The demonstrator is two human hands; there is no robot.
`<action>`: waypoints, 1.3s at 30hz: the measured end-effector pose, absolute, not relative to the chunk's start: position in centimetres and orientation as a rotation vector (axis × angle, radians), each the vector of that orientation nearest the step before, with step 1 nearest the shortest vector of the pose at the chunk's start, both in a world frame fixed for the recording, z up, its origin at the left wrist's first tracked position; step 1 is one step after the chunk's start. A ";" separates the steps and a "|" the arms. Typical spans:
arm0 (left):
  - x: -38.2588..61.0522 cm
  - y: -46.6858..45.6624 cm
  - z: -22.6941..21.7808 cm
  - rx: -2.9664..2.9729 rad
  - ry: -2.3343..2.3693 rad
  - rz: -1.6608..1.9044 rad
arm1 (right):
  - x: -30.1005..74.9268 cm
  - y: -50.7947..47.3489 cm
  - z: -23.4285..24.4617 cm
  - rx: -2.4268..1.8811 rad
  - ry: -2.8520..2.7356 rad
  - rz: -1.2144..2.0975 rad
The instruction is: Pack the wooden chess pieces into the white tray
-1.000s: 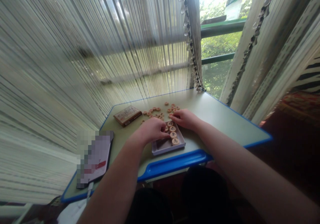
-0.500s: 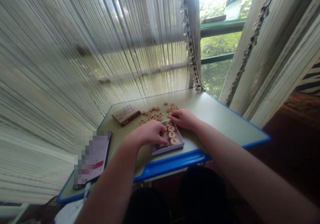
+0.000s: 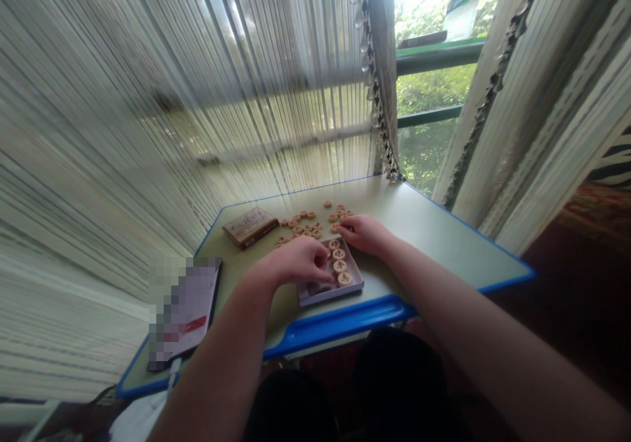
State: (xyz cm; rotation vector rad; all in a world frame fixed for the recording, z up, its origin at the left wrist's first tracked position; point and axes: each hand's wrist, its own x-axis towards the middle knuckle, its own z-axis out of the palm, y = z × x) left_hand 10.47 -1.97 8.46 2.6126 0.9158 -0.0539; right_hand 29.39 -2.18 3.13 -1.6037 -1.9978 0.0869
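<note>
My left hand [image 3: 300,260] is over the left part of a shallow white box tray [image 3: 329,294], its fingers curled and the thumb reaching down inside. Whatever those fingers hold is hidden. Along the tray's right side lies a row of round wooden xiangqi pieces with black characters, the nearest piece [image 3: 344,278] face up. Another piece beside the row is mostly covered by my left hand. Just beyond the tray's far right corner, my right hand [image 3: 365,233] has its fingertips closed on a xiangqi piece [image 3: 335,228] at table level.
Several loose xiangqi pieces [image 3: 306,231] are scattered behind the tray. A printed box lid [image 3: 250,227] lies at the far left. Nearer on the left is a tablet [image 3: 190,317] with a cable. The table has a blue edge and a blue front ledge [image 3: 345,320]; string curtains hang behind.
The view has shifted very slightly. My left fingers have moved a little over the piece beside the row, covering more of it. My right hand stays at the same piece.
</note>
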 end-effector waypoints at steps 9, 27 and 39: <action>10.1 1.1 6.8 2.746 1.255 0.779 | 30.1 -1.4 2.4 -1.654 -1.914 0.062; 9.4 3.7 4.1 2.327 1.502 1.021 | 30.9 -1.6 2.1 -1.752 -1.759 -0.015; 9.4 4.4 3.9 2.353 1.495 0.850 | 30.2 -1.3 1.1 -1.632 -1.862 -0.125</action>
